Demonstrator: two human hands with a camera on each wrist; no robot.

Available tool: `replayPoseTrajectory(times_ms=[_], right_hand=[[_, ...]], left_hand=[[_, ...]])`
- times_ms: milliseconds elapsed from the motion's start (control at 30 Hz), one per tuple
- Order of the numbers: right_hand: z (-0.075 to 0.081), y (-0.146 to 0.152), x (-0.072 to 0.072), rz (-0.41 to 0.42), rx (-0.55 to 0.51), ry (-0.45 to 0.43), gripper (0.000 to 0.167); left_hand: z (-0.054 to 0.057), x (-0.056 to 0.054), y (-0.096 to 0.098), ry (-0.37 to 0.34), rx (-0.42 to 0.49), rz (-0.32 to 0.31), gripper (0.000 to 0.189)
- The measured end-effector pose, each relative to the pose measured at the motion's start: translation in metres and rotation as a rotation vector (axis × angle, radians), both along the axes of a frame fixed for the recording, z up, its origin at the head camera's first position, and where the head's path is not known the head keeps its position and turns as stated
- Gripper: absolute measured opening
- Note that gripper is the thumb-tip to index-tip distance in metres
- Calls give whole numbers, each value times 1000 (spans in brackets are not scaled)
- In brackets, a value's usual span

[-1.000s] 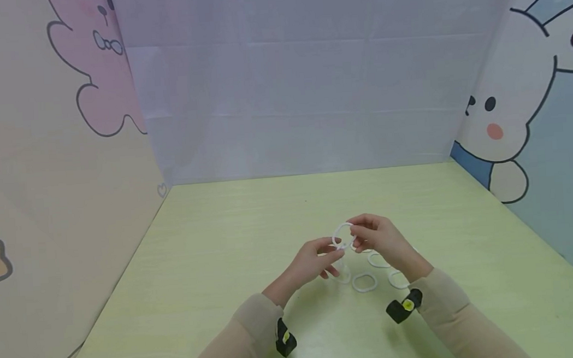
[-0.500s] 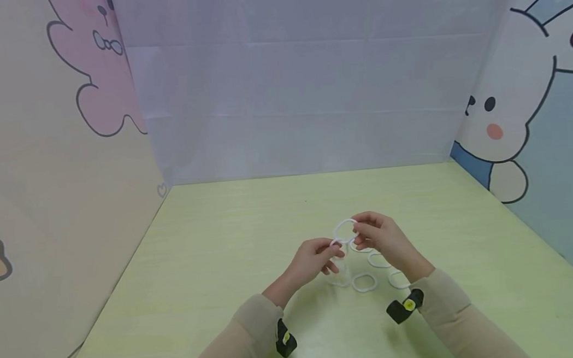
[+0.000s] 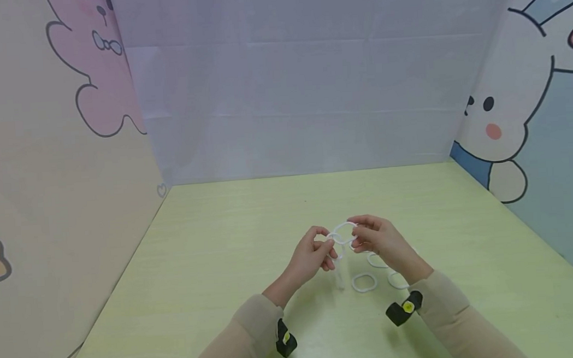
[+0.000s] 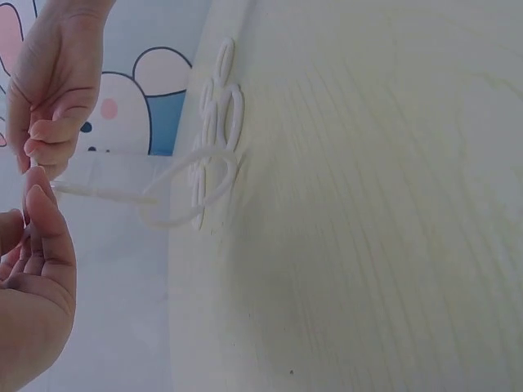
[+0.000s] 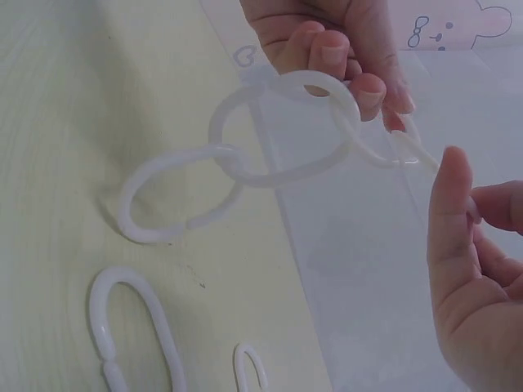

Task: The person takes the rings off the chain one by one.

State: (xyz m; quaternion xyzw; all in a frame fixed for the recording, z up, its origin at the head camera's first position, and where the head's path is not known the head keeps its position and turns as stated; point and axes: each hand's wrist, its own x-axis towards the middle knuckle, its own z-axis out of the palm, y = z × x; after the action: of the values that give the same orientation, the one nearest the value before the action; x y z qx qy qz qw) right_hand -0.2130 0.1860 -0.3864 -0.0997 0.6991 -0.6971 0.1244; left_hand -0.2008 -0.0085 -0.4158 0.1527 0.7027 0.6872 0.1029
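Observation:
In the head view my left hand (image 3: 308, 257) pinches a white plastic chain link (image 3: 330, 235) between thumb and fingers. Facing it, my right hand (image 3: 381, 241) pinches another white link (image 3: 344, 223) by its right side. The two links meet or overlap between the hands; the right wrist view shows a link end (image 5: 417, 151) right by the right thumb. Below my left hand hang joined links, an upper one (image 5: 282, 180) and a lower one (image 5: 127, 200) with a small split in its side. My fingertips hide parts of the held links.
Several loose white links lie on the pale green table, among them one (image 3: 365, 291) below the hands and one (image 3: 390, 282) by the right wrist. A pale backdrop (image 3: 302, 107) stands behind, with cartoon-printed walls at the left (image 3: 60, 187) and right (image 3: 567, 183).
My left hand has shifted slightly left and up, its index finger now arched over the link. The hanging links have swung and turned edge-on. The right hand has dipped slightly, still holding its link.

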Motion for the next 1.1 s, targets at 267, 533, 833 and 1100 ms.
replayPoseTrajectory(times_ms=[267,533,833,1100], right_hand=[[-3,-1,1,18,-7,-9,43],[-3,-3,2,38,-6,5,42],[-4,-2,2,50,-21,13,42],[-5,-3,2,59,-21,18,42]], left_hand=[[3,1,0,8,6,3,19],[5,1,-1,14,24,-4,22],[4,0,1,-14,56,13,22],[4,0,2,-36,58,40,23]])
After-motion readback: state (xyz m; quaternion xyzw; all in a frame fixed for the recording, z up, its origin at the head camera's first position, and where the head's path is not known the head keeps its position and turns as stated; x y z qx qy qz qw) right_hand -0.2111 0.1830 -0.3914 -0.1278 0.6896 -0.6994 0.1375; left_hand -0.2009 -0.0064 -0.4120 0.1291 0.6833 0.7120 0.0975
